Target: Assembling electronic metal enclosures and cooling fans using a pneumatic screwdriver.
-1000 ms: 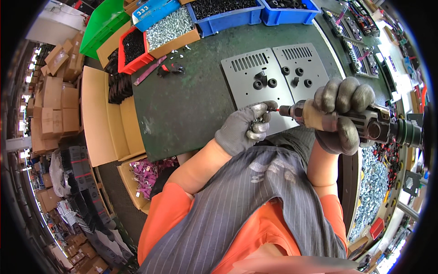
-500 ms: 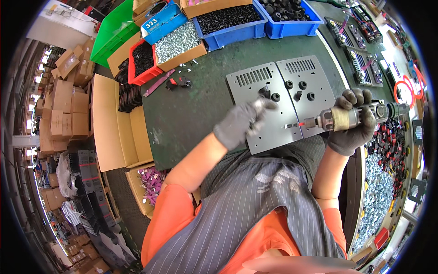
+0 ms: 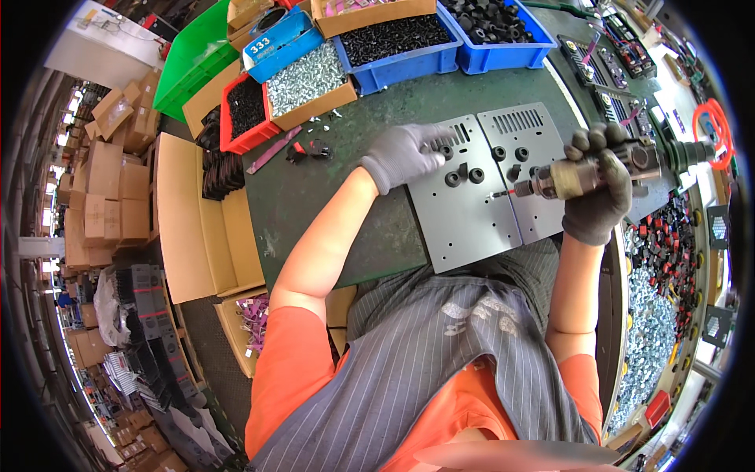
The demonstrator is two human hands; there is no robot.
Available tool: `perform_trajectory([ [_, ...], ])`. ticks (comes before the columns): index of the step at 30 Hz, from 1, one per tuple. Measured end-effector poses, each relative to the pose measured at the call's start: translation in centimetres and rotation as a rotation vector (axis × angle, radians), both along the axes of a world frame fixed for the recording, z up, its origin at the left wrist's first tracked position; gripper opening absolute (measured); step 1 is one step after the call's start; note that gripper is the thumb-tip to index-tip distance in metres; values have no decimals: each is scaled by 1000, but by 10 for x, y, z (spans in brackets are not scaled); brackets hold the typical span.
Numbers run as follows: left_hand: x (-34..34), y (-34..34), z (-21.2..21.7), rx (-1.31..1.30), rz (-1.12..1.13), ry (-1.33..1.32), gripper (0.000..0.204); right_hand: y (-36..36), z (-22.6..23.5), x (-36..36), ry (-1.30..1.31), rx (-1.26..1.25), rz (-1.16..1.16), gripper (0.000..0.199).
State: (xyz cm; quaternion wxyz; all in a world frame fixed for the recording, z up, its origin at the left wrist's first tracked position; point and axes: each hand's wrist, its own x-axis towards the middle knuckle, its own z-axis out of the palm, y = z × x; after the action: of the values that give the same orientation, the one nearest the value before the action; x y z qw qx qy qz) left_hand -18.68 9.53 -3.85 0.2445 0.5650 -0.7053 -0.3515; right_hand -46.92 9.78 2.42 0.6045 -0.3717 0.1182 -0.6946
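Observation:
My right hand (image 3: 602, 185), in a dark glove, is wrapped around a power screwdriver (image 3: 572, 179) with tan tape on its body. The bit points left, above the two grey slotted metal plates (image 3: 469, 228). My gloved left hand (image 3: 405, 156) reaches over the far left part of the left plate. Its thumb and fingers close about a small black round foot (image 3: 446, 152). More black round feet (image 3: 476, 175) lie on the left plate, around a small upright black piece (image 3: 464, 169). Similar feet (image 3: 521, 153) rest on the right plate (image 3: 543, 225).
Along the far side stand blue bins (image 3: 405, 69) of black parts, a carton of silver screws (image 3: 307, 82) and a red bin (image 3: 248, 130). Small red-black parts (image 3: 308, 149) lie on the green bench (image 3: 330, 228). An open carton (image 3: 197, 228) stands left.
My left hand has moved away and left across the left plate, and a black foot now shows at its fingertips. The screwdriver has shifted slightly left, and the plates slightly nearer.

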Motion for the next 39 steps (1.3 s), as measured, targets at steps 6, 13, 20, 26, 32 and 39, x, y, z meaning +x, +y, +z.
perform_trajectory([
  [6,23,11,-8,-117,189,-64,38,-27,5,44,174,-34,77,41],
  [13,44,40,-15,-101,273,151,35,-56,9,118,272,-120,46,34],
  [20,28,35,-25,-135,310,-39,35,-64,2,176,588,-164,155,33],
  [26,27,34,-25,-116,315,-175,36,-70,-8,193,711,-279,170,30],
  [32,25,33,-20,-124,325,-203,36,-74,-17,202,801,-227,119,34],
  [39,23,33,-32,-217,358,-219,38,-79,-18,201,714,-44,502,31],
])
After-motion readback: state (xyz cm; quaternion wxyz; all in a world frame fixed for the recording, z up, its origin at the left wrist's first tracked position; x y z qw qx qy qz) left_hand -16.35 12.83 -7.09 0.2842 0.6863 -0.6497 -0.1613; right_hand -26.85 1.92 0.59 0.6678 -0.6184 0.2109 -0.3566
